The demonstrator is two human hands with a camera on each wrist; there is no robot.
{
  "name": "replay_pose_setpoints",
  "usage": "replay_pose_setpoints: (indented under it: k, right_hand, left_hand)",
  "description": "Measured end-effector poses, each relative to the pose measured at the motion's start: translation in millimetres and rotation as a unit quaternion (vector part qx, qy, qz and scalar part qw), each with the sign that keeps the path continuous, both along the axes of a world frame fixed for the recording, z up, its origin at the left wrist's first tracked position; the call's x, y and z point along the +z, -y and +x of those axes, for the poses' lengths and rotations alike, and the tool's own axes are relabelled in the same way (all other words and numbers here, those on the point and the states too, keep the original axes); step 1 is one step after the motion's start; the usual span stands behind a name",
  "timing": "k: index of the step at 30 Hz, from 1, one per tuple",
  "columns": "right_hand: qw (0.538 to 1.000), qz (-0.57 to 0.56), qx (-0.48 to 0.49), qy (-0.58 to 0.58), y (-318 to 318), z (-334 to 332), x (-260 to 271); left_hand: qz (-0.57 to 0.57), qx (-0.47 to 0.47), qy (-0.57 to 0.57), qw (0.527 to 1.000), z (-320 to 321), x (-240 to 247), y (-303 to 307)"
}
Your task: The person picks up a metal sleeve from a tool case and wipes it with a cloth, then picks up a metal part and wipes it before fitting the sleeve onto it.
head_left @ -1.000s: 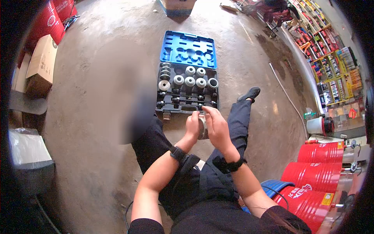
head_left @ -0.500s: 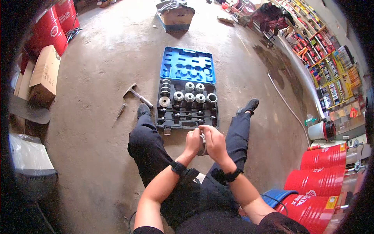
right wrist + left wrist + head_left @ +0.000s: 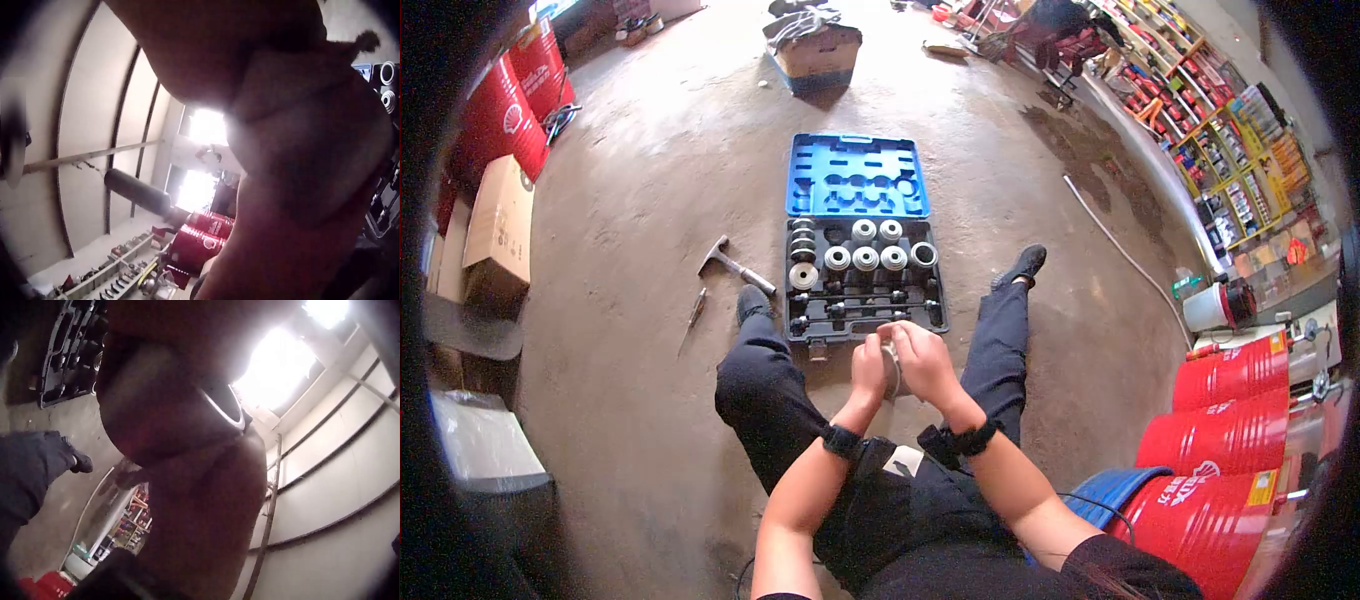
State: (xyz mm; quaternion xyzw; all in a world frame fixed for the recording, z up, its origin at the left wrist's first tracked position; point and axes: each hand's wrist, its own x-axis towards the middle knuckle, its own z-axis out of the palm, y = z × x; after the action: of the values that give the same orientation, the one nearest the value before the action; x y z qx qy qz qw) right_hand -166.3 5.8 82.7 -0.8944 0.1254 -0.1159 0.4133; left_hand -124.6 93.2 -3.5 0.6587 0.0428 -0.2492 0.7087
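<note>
Location: workshop with a bare concrete floor (image 3: 630, 200), on which the person sits with legs apart.

1. Left hand (image 3: 867, 368) and right hand (image 3: 922, 360) meet in front of the body. Both grasp one metal ring (image 3: 892, 372), which sits between the palms with the fingers curled round it. In the left wrist view its bright rim (image 3: 225, 407) shows against the palm.
2. Just beyond the hands, between the legs, lies an open tool case (image 3: 840, 160): blue lid laid flat, black tray filled with round metal sleeves (image 3: 865, 258) and threaded rods (image 3: 860, 300).
3. Left of the case lie a hammer (image 3: 735, 265) and a thin chisel-like tool (image 3: 693, 310).
4. Red drums (image 3: 495, 105) at far left carry a white Shell emblem. Further red drums (image 3: 1210, 470) at right bear the same emblem; their lettering is too small to read.
</note>
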Motion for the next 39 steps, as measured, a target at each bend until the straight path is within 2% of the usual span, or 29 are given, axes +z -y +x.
replay_pose_setpoints:
  k: [1,3,5,6,7,9,10,11,15,17,18,19,21,22,24,25,26,27,28,29,31,33,35,37,39]
  right_hand:
    - [0.991,0.115,0.021,-0.067,9.1,3.5,-8.3]
    - [0.989,0.136,0.027,-0.046,5.2,2.2,0.6]
    - [0.994,0.092,-0.041,0.031,-9.5,-10.3,8.4]
    - [0.994,-0.023,-0.006,0.109,-11.9,-17.5,6.1]
    - [0.994,-0.022,-0.007,0.104,-16.6,-26.0,4.1]
    - [0.98,-0.14,0.022,0.139,-29.9,-39.6,9.7]
    - [0.978,-0.153,0.031,0.14,-32.2,-44.0,8.0]
    - [0.979,-0.15,0.032,0.136,-32.5,-45.5,8.5]
    - [0.979,-0.156,0.006,0.128,-22.1,-29.8,10.4]
    - [0.995,-0.078,-0.015,0.053,-12.3,-19.2,6.6]
    - [0.998,-0.017,-0.05,-0.022,-8.5,-12.5,9.6]
    - [0.997,0.03,-0.026,-0.066,4.9,-7.4,-4.4]
    - [0.988,0.095,0.057,-0.106,28.1,0.2,-17.5]
    - [0.972,0.208,0.043,-0.103,33.8,0.1,-24.4]
    - [0.931,0.363,-0.041,-0.02,32.8,-8.5,-13.4]
    - [0.897,0.435,-0.082,0.027,35.1,-13.2,-13.9]
    - [0.82,0.552,-0.152,0.023,32.1,-18.6,-4.1]
    - [0.82,0.552,-0.15,0.02,33.4,-27.9,-8.8]
    - [0.789,0.586,-0.183,0.037,35.4,-39.8,-16.2]
    - [0.754,0.617,-0.217,0.056,32.7,-47.1,-15.5]
    - [0.822,0.525,-0.218,0.022,26.4,-59.0,-14.4]
    - [0.883,0.422,-0.204,-0.039,18.5,-60.1,-9.5]
    - [0.936,0.299,-0.187,0.004,11.4,-54.9,-13.0]
    - [0.928,0.306,-0.207,0.044,9.5,-52.2,-19.4]
    - [0.92,0.314,-0.22,0.08,3.7,-48.6,-17.1]
  left_hand:
    - [0.015,-0.009,0.062,0.998,-0.5,-4.0,0.8]
    - [-0.009,-0.01,0.024,1.0,0.4,-3.9,2.3]
    - [-0.09,0.023,-0.092,0.991,-0.3,-7.7,3.9]
    - [-0.052,0.027,-0.068,0.996,-2.2,30.9,-1.9]
    - [-0.099,0.069,-0.149,0.981,-0.6,25.5,2.2]
    - [-0.148,0.104,-0.24,0.954,4.7,23.3,4.3]
    - [-0.162,0.069,-0.252,0.952,7.4,17.6,3.6]
    - [-0.182,0.047,-0.237,0.953,7.1,13.6,3.8]
    - [-0.066,0.026,-0.061,0.996,1.7,8.6,3.0]
    - [-0.007,-0.013,-0.01,1.0,3.0,6.9,1.0]
    - [-0.002,-0.044,0.035,0.998,4.4,-26.7,6.0]
    - [0.021,-0.056,0.099,0.993,0.4,-37.8,8.6]
    - [-0.048,-0.037,0.025,0.998,-9.8,-22.1,10.3]
    - [-0.056,-0.05,0.012,0.997,-11.4,-14.3,8.0]
    - [-0.119,-0.061,-0.036,0.99,-6.3,-23.0,10.0]
    - [-0.145,-0.07,-0.08,0.984,-3.6,-18.4,8.4]
    - [-0.145,-0.065,-0.081,0.984,-1.6,-13.5,8.4]
    - [-0.197,-0.052,-0.14,0.969,0.0,-8.3,9.2]
    - [-0.248,-0.041,-0.199,0.947,2.2,-2.9,9.5]
    - [-0.249,-0.041,-0.198,0.947,5.0,2.3,8.1]
    - [-0.161,-0.044,0.024,0.986,9.4,11.3,6.0]
    - [-0.139,-0.034,0.041,0.989,6.8,14.9,9.7]
    - [-0.033,-0.071,0.174,0.982,2.9,18.1,10.7]
    - [-0.065,-0.08,0.142,0.985,-0.6,15.1,12.6]
    - [-0.179,-0.084,-0.005,0.98,-3.8,21.9,13.9]
